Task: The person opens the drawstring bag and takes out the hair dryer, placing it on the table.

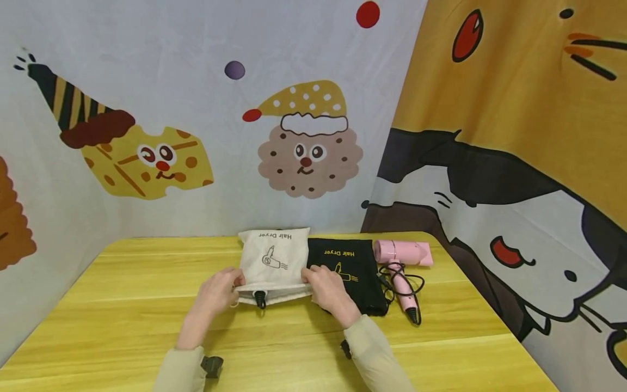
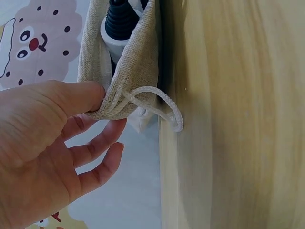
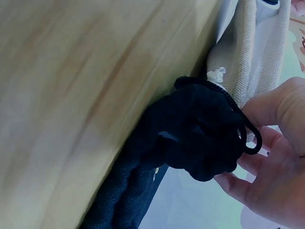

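Observation:
A beige cloth drawstring bag (image 1: 294, 256) printed "Hair Dryer" lies flat, its open mouth facing me. My left hand (image 1: 215, 291) pinches the mouth's left corner between thumb and fingers, beside a white cord loop (image 2: 176, 114). At the opposite corner, my right hand (image 1: 330, 288) grips the edge of the mouth. Between the hands, a black ribbed cord sleeve (image 1: 260, 298) on a white handle end (image 2: 113, 46) pokes out; the rest of that item is hidden inside the bag. The gathered mouth of a black drawstring bag (image 3: 190, 133) lies close by the right fingers.
Right of the beige bag is the black bag (image 1: 364, 296), also printed "Hair Dryer". A pink hair dryer (image 1: 409, 252) lies beyond it, its black cord (image 1: 416, 291) looped around the handle. The wooden table (image 1: 274, 354) backs onto a cartoon-printed curtain (image 1: 171, 43).

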The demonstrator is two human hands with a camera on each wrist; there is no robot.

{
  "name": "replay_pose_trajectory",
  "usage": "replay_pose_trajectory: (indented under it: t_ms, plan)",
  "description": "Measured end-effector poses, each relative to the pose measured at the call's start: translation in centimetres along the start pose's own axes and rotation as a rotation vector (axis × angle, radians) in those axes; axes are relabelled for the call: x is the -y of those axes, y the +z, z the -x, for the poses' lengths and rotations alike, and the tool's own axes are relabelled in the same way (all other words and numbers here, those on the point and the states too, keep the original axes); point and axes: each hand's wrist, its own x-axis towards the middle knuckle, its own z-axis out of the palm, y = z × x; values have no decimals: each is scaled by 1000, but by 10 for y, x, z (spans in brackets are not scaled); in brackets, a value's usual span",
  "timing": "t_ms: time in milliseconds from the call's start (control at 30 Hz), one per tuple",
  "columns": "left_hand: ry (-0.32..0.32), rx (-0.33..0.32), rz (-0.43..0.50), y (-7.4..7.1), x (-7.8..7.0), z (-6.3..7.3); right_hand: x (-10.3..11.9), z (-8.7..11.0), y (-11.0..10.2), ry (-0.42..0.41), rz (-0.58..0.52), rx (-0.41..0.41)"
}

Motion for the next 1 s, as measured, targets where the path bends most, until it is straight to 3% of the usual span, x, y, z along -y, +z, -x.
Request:
replay_pose_trajectory:
  t_ms: [400,733,1000]
  plan:
    - [-6,13,4,-1,1,0,-1,1,-1,-41,24,13]
    - [-3,7,-24,-1,-1,-2,3,2,5,-116,69,-82]
    - [-3,-9,-2,-3,-8,-3,24,-4,8,-142,106,-129]
